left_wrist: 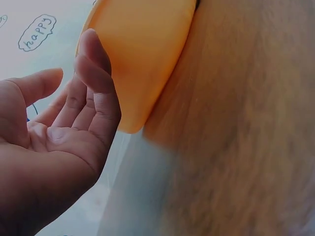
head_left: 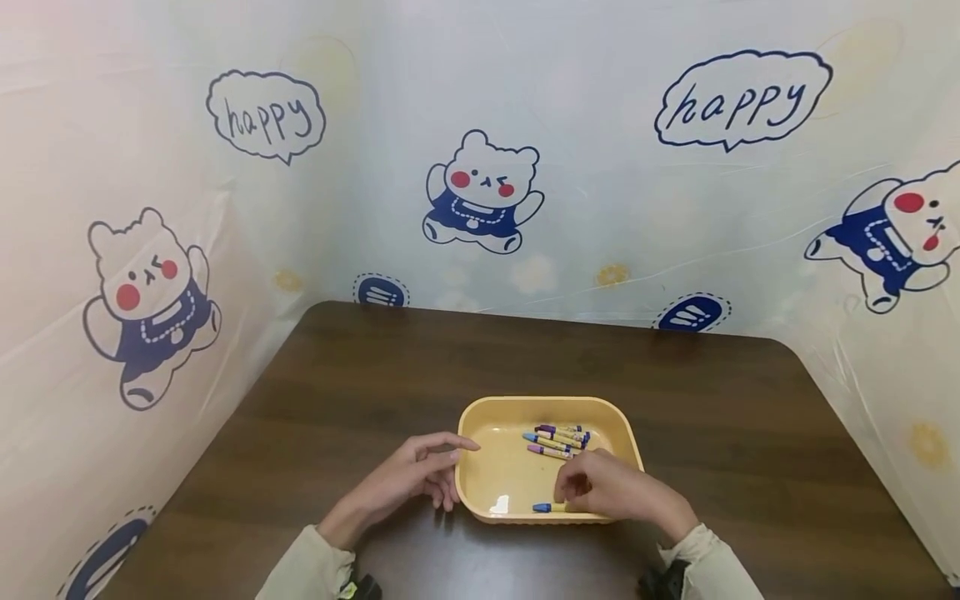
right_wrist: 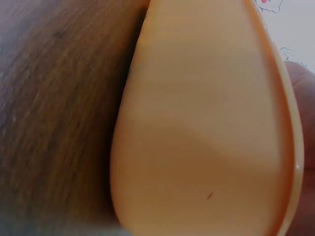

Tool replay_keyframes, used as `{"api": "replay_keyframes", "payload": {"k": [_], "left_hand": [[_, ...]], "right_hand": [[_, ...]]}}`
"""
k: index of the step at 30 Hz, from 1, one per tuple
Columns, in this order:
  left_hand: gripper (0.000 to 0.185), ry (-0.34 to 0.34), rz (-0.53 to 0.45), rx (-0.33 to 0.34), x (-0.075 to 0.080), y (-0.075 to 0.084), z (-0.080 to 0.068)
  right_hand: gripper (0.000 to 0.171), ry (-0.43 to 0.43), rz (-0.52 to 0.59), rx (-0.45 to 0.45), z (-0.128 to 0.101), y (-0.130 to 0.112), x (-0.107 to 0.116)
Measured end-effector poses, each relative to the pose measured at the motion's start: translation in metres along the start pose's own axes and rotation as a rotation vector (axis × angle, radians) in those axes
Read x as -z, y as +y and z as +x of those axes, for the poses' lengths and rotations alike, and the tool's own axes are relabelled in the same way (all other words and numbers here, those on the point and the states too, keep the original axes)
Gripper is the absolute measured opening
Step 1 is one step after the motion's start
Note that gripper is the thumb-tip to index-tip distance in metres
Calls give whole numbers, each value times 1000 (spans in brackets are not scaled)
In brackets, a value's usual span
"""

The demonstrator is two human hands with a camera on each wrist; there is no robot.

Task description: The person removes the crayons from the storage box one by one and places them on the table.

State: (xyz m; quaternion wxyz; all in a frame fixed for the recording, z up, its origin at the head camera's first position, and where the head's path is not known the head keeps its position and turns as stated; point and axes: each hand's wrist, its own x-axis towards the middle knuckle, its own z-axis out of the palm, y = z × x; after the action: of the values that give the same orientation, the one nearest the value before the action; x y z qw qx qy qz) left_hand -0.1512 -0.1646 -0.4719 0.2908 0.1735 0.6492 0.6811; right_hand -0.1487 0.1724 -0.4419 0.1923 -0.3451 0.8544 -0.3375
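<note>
While my right hand (head_left: 611,487) curls its fingers around a blue-tipped crayon (head_left: 546,507) at the near edge of the yellow tray (head_left: 480,492), my left hand (head_left: 420,477) rests loose and open against the tray's left wall, holding nothing. I see the crayon as short, with a yellow wrapper, lying flat inside. More crayons (head_left: 558,440) sit bunched toward the far side. Below is a dark wooden table (head_left: 750,433), ringed by a pale curtain (head_left: 600,208) printed with bears and "happy" bubbles.

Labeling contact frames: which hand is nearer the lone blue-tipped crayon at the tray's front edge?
Right. The right hand reaches into the yellow tray, its fingers at the blue-tipped crayon. The left hand sits outside the tray's left wall, well apart from it.
</note>
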Motion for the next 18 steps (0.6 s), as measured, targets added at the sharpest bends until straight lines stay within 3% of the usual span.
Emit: {"api": "replay_keyframes", "payload": {"k": [4,8,11,18], "left_hand": [[39,-4,-12,3,2,-1,-1],[43,-11,-25,13,3,-2,-2],[44,-14,-37,9,3,-3,-3],[41,-5,-49,23,2,-4,-2]], "right_hand": [[19,1,-58,-47,2,0,-3],[22,112,-183,-77,5,-2,-5],[19,184,-215,-73,6,-4,-8],[12,61,-68,-27,5,-5,-9]]}}
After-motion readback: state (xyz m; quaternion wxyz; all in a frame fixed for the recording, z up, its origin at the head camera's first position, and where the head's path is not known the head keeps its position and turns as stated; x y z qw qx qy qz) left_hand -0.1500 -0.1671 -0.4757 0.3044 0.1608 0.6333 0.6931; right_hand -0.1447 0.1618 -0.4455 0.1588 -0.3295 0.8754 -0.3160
